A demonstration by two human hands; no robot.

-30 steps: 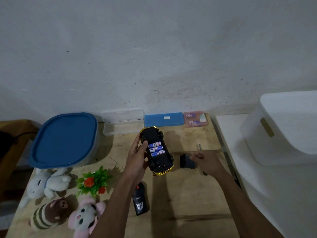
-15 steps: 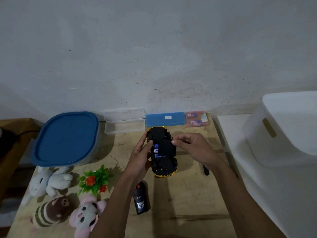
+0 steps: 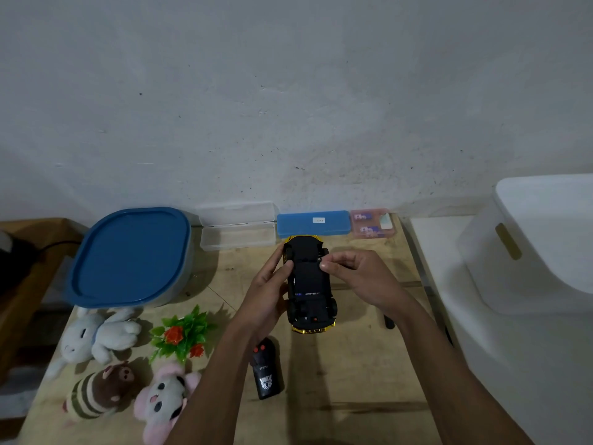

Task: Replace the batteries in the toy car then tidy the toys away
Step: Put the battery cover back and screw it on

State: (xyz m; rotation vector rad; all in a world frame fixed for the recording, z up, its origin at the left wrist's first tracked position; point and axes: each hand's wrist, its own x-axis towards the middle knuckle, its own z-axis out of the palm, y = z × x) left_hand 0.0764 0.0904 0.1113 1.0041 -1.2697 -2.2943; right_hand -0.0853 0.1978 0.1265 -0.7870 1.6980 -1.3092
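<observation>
The gold toy car (image 3: 309, 284) lies upside down above the wooden table, black underside up. My left hand (image 3: 271, 290) grips its left side. My right hand (image 3: 356, 274) rests its fingertips on the black battery cover, which lies flat over the compartment; the batteries are hidden under it. A black remote control (image 3: 265, 369) lies on the table below the car. A white rabbit plush (image 3: 96, 337), a striped brown plush (image 3: 96, 393), a pink plush (image 3: 163, 403) and a plastic plant (image 3: 183, 335) lie at the front left.
A blue-lidded bin (image 3: 131, 256) stands at the back left. Along the wall lie an open clear case (image 3: 237, 229), a blue case (image 3: 313, 223) and a pink battery case (image 3: 372, 224). A white bin (image 3: 529, 245) stands at right. A dark screwdriver (image 3: 389, 321) lies under my right wrist.
My right hand picked the black cover up off the table, carried it left and laid it over the batteries. The three batteries, visible a second ago, are now covered.
</observation>
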